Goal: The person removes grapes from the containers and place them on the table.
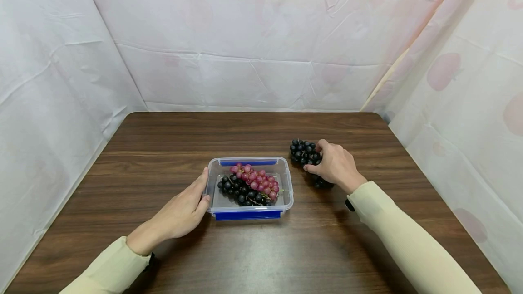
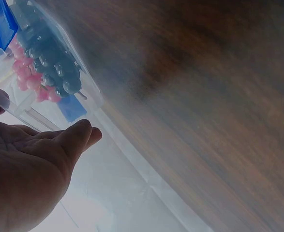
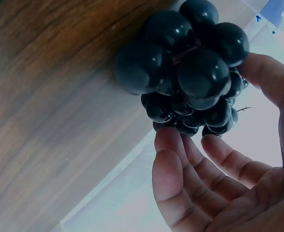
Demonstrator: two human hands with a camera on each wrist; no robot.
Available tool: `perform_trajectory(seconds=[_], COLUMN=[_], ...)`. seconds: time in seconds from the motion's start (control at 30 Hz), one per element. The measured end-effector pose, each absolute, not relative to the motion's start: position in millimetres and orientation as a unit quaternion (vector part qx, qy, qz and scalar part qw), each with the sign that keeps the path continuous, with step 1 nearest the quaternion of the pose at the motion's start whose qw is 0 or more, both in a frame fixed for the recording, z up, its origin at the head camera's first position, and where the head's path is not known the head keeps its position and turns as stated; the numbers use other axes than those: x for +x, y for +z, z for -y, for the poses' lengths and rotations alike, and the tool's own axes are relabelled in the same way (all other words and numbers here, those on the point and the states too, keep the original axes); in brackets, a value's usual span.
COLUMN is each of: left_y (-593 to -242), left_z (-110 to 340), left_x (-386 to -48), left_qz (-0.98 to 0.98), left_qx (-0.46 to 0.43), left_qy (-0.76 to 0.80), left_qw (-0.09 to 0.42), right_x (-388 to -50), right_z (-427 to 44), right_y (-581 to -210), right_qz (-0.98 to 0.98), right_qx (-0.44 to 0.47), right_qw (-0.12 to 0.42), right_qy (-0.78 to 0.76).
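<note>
A clear container (image 1: 288, 185) with blue clips stands on the table, a red grape bunch (image 1: 255, 178) and a black bunch (image 1: 241, 192) inside. My left hand (image 1: 180, 210) rests with straight fingers against its left wall; the left wrist view shows this hand (image 2: 35, 169) beside the clear wall. Right of the container, my right hand (image 1: 337, 164) curls thumb and fingers round another bunch of black grapes (image 1: 302, 151) lying on the table. The right wrist view shows those black grapes (image 3: 202, 72) between thumb and fingers of the hand (image 3: 229, 188).
The brown wooden table (image 1: 261, 257) extends round the container. White curtains (image 1: 253, 26) hang behind it and at both sides, the right one with pink prints.
</note>
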State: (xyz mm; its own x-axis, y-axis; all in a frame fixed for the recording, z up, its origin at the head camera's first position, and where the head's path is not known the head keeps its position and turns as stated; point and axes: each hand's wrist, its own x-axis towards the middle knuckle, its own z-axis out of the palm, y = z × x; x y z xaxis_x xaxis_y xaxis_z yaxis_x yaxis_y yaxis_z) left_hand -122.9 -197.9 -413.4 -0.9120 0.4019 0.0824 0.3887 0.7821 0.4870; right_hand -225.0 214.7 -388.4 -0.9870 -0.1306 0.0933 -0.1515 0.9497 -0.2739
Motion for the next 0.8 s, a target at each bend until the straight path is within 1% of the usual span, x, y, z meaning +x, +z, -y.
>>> perform_trajectory(seconds=[0.67,0.8], left_y=[-413,-413], left_z=[198,198], left_x=[-123,-123], left_qz=[-0.944,-0.944], left_qx=[0.210,0.210], left_qy=[0.255,0.256], left_qw=[0.013,0.013], right_x=[-215,-214], right_z=[-206,-202], right_y=[-375,-373], right_qz=[0.977,0.972], right_qx=[0.080,0.086], right_qw=[0.082,0.099], right_qy=[0.178,0.192])
